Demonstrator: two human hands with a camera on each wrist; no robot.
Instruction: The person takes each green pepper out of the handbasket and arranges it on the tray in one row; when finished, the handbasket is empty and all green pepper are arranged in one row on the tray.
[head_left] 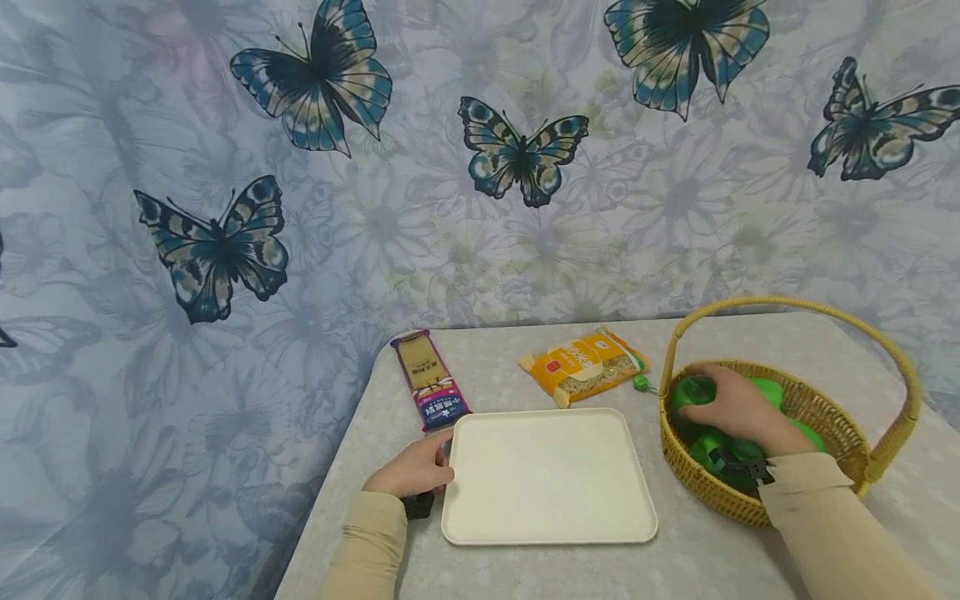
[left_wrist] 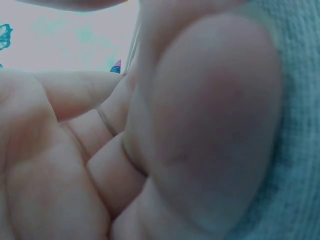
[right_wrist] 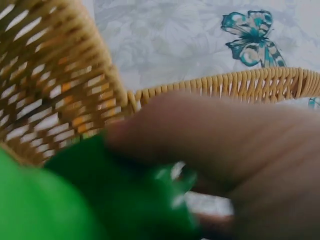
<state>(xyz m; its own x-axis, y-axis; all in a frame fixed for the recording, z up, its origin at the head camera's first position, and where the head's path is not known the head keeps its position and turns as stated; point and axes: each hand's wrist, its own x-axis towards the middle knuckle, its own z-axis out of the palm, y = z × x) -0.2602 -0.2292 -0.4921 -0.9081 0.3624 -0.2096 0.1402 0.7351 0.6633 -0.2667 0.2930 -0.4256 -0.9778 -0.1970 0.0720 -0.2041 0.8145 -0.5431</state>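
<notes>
In the head view my right hand [head_left: 738, 410] reaches into a yellow wicker basket [head_left: 712, 500] and grips a dark green bell pepper [head_left: 693, 392]. The pepper's glossy skin [right_wrist: 145, 200] shows below the fingers in the right wrist view, beside a brighter green thing [right_wrist: 35, 200], blurred. More green pieces [head_left: 769, 390] lie in the basket, partly hidden by the hand. At the left edge of a cream rectangular tray [head_left: 551, 479], my left hand [head_left: 412, 467] holds the rim with thumb and fingers. Curled fingers [left_wrist: 215, 125] fill much of the left wrist view.
A purple-and-blue pack of noodles [head_left: 431, 379] lies behind the tray's left corner. Farther right is an orange bag of grain [head_left: 585, 367]. The basket's tall handle [head_left: 795, 304] arches over the right arm. A small green tag [head_left: 642, 382] hangs by the basket. Butterfly-patterned cloth [head_left: 375, 225] backs the table.
</notes>
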